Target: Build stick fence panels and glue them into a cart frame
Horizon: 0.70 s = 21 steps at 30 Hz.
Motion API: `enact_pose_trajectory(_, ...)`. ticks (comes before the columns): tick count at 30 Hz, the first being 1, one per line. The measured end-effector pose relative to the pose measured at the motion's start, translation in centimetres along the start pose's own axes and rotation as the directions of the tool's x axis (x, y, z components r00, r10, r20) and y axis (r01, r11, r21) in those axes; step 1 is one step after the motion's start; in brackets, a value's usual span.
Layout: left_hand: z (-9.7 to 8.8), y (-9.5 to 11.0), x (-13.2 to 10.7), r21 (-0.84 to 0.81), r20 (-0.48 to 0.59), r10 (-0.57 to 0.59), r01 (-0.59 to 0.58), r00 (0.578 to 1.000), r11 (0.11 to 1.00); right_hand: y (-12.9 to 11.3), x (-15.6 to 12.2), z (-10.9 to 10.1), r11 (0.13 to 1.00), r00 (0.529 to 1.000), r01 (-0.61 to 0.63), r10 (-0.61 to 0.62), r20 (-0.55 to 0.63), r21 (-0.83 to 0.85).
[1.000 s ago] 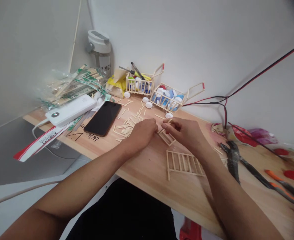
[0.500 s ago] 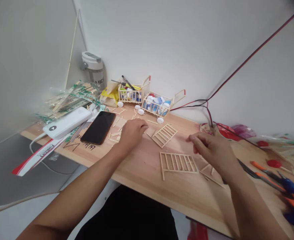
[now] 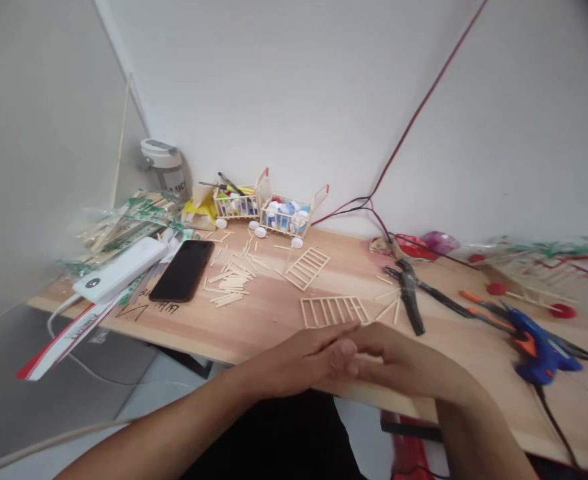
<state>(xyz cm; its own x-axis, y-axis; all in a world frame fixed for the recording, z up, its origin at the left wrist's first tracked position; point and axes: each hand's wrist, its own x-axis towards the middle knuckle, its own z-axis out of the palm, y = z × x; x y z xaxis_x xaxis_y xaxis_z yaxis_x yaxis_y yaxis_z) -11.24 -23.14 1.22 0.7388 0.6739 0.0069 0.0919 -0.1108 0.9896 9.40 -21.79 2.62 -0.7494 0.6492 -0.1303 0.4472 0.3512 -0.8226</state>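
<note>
My left hand [image 3: 299, 363] and my right hand [image 3: 399, 357] meet over the table's front edge. Their fingers overlap and look stretched out, with no object visible in either one. Just beyond them a ladder-like stick frame [image 3: 331, 312] lies flat, its near edge partly hidden by my fingers. A second stick frame [image 3: 308, 268] rests a little farther back. To the left is a loose pile of short wooden sticks [image 3: 234, 280]. Several thin sticks [image 3: 389, 303] lie to the right of the nearer frame.
Two small stick carts [image 3: 287, 217] with white wheels stand at the wall, filled with small items. A phone [image 3: 181, 270], a white power bank [image 3: 119, 267] and bagged sticks [image 3: 129, 223] are at left. Right are black-handled pliers [image 3: 409, 297] and a blue glue gun [image 3: 541, 350].
Both hands have come together at the table's front edge, the left from near the stick pile, the right from beside the frames. The pile and pliers are now uncovered; the view has shifted.
</note>
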Motion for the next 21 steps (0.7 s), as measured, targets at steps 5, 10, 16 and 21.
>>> enact_pose_trajectory(5,-1.1,-0.1,0.5,0.225,-0.059,-0.113,0.124,0.992,0.966,4.5,-5.3,-3.6,0.879,0.52,-0.45,0.113,-0.847,-0.158)
enact_pose_trajectory(10,-1.9,-0.6,1.7,0.611,-0.231,0.058,0.099,0.971,0.785,6.2,-7.3,-2.2,0.778,0.596,-0.554,0.121,-0.794,-0.297)
enact_pose_trajectory(16,-2.2,-2.2,1.9,0.745,-0.238,0.123,0.1,0.963,0.66,6.9,-6.0,0.1,0.636,0.654,-0.655,0.209,-0.727,-0.407)
enact_pose_trajectory(21,-2.6,-2.7,1.6,0.714,-0.246,0.118,0.097,0.962,0.693,7.0,-6.5,-0.6,0.648,0.7,-0.628,0.226,-0.678,-0.432)
